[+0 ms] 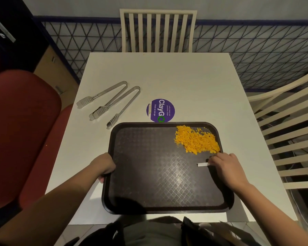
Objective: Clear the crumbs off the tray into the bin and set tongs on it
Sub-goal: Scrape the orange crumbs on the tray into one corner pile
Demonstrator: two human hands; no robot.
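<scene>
Fingers of our left hand (103,166) curl round the left rim of the dark tray (158,174). Our right hand (228,167) pinches a thin white stick (203,164) just beside the orange crumbs (196,141), which are heaped in the tray's far right corner. Two tongs (84,102) lie on the white surface (185,77) past its far left corner.

A white table (185,80) filled mid-frame. On it lay a dark tray (149,174) at lower centre, left tongs (84,102) and right tongs (98,112) side by side at upper left, and a purple sticker (160,110) touching the tray's top edge.
</scene>
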